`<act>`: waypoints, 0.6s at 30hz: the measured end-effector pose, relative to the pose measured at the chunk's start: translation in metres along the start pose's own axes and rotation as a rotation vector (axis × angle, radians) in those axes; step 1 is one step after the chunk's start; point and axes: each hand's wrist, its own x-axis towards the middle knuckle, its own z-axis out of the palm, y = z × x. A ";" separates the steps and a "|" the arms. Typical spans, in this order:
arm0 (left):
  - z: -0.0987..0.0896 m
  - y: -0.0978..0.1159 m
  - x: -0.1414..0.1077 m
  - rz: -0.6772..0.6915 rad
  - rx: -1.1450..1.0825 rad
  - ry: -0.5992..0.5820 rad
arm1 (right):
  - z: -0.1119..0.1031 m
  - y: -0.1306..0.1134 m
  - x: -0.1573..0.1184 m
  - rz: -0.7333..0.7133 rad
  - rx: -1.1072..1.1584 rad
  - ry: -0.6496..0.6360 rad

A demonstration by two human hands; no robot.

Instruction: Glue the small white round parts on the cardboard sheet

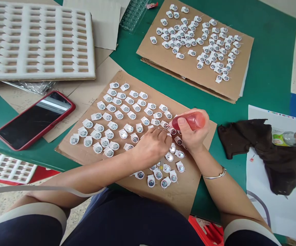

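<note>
My right hand [195,136] is wrapped round a small squeeze bottle [190,121] of red liquid. The bottle lies nearly level, its narrow tip pointing left and down at the small round parts. Right beside it, my left hand [153,145] is closed, its fingers curled down among the parts; whatever they pinch is hidden. Many small white tabbed parts with shiny round metal centres, such as this part [112,125], lie in loose rows on a brown cardboard sheet [189,191]. My hands and forearms cover some of them.
Another cardboard stack [160,54] behind holds more such parts. A red-cased phone [36,119] and white foam tray [23,41] are at left. A dark cloth [281,167] and capped glass bottle [288,138] lie at right, on the green table [271,75].
</note>
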 end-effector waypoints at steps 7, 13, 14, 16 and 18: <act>-0.002 0.000 0.000 -0.002 -0.009 -0.015 | 0.001 0.002 0.000 -0.001 0.028 0.008; -0.005 0.000 0.000 -0.005 -0.013 -0.021 | 0.001 0.002 0.000 -0.004 0.040 0.013; -0.005 -0.001 0.000 -0.006 -0.013 -0.023 | 0.001 0.002 0.000 -0.006 0.039 0.015; -0.005 -0.001 0.000 -0.007 -0.013 -0.028 | 0.001 0.002 0.000 -0.006 0.038 0.019; -0.004 -0.001 0.000 -0.007 -0.016 -0.026 | 0.001 0.002 0.000 -0.006 0.037 0.027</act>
